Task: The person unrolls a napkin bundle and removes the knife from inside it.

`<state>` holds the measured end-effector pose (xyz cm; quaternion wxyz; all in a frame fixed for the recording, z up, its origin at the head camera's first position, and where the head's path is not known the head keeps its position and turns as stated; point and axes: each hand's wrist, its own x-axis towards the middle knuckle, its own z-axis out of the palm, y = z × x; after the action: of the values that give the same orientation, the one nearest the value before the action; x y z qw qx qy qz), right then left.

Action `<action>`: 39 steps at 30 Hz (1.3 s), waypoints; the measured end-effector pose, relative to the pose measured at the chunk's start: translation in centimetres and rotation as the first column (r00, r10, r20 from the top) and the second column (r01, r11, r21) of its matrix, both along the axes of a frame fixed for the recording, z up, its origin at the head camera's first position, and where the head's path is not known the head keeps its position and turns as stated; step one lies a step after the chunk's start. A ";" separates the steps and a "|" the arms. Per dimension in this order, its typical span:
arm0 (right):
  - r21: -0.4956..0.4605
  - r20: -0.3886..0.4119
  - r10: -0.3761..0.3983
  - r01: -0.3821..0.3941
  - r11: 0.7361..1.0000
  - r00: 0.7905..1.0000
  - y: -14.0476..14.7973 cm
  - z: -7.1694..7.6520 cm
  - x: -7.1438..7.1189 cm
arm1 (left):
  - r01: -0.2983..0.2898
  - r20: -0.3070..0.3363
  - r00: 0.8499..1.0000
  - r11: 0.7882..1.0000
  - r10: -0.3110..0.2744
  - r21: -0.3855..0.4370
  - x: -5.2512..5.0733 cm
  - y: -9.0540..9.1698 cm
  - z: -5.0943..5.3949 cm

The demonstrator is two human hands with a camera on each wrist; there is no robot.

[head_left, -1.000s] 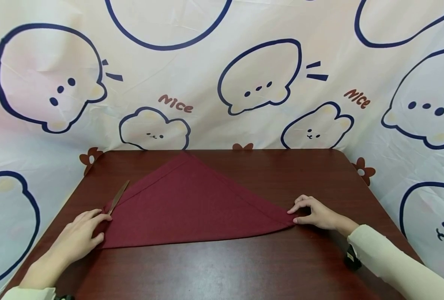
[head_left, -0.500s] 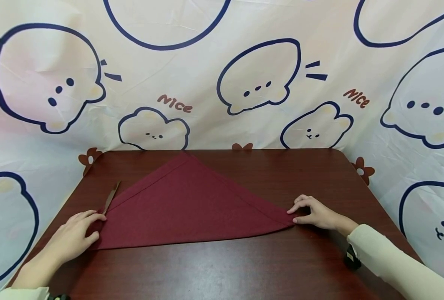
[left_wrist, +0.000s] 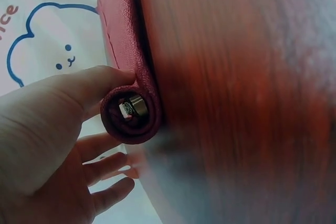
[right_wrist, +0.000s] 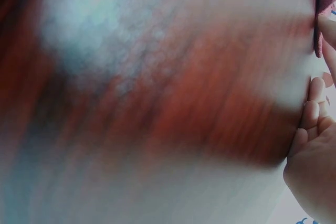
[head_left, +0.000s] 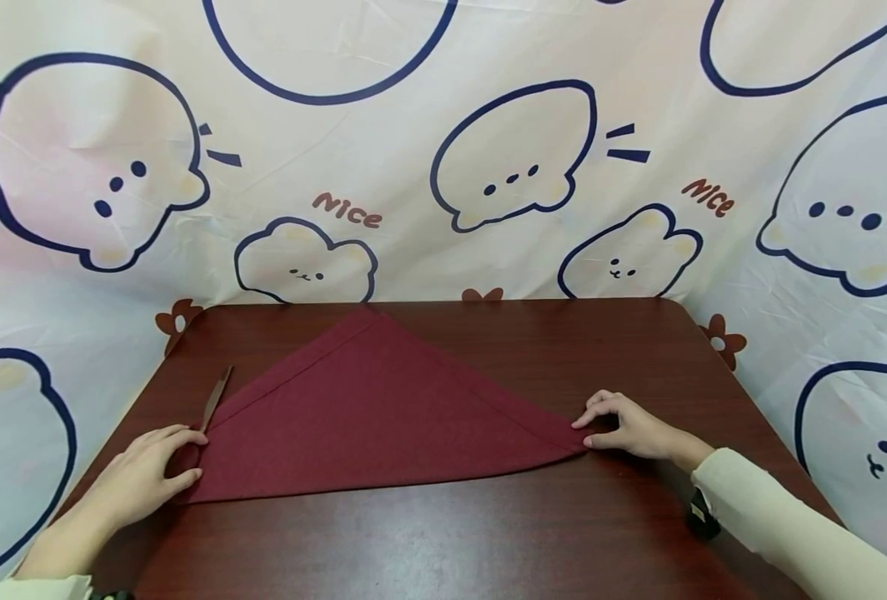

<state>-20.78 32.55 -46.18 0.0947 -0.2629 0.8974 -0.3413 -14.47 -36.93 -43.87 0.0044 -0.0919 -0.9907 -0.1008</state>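
Observation:
A dark red cloth napkin (head_left: 383, 408), folded into a triangle, lies on the table with its peak toward the far edge. Its left end is a roll (left_wrist: 122, 136), which my left hand (head_left: 130, 477) pinches between thumb and fingers. From the far end of that roll sticks a knife blade (head_left: 217, 398), pointing away. The left wrist view looks into the coiled near end, where shiny metal ends (left_wrist: 137, 104) show inside; what else is wrapped there is hidden. At the opposite side, my right hand (head_left: 629, 427) holds the napkin's right corner with thumb and fingers.
The brown wooden table (head_left: 443, 542) has rounded far corners. Behind it and along both sides hangs a pale printed curtain (head_left: 406, 167). Bare wood shows in front of the napkin and at the far right.
My left hand has shifted a little to the left with the roll and the knife, and more flat napkin shows beside it. My right hand stays at its corner.

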 end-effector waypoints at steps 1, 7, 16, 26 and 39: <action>-0.001 -0.001 0.002 -0.002 1.000 1.000 0.0 0.0 0.0 | 0.001 0.001 1.000 1.000 -0.001 -0.002 0.0 0.0 0.0; -0.001 -0.006 -0.001 0.001 1.000 1.000 0.1 -0.1 0.0 | 0.001 -0.003 1.000 1.000 -0.001 0.017 -0.1 -0.4 0.2; 0.013 0.002 -0.006 0.006 1.000 1.000 0.1 -0.1 -0.1 | 0.007 -0.013 1.000 0.997 -0.006 0.078 -0.1 -1.1 -0.1; 0.014 0.002 -0.002 0.002 1.000 1.000 0.1 -0.1 -0.1 | 0.015 -0.012 1.000 0.990 -0.013 0.140 -0.2 -2.0 -0.7; 0.023 0.006 -0.016 0.016 1.000 1.000 0.1 -0.1 0.0 | -0.013 -0.012 1.000 0.986 0.015 0.164 0.1 -2.5 -0.9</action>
<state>-20.81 32.64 -46.30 0.0981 -0.2537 0.9031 -0.3324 -14.33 -39.44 -44.77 0.0192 -0.0850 -0.9796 -0.1810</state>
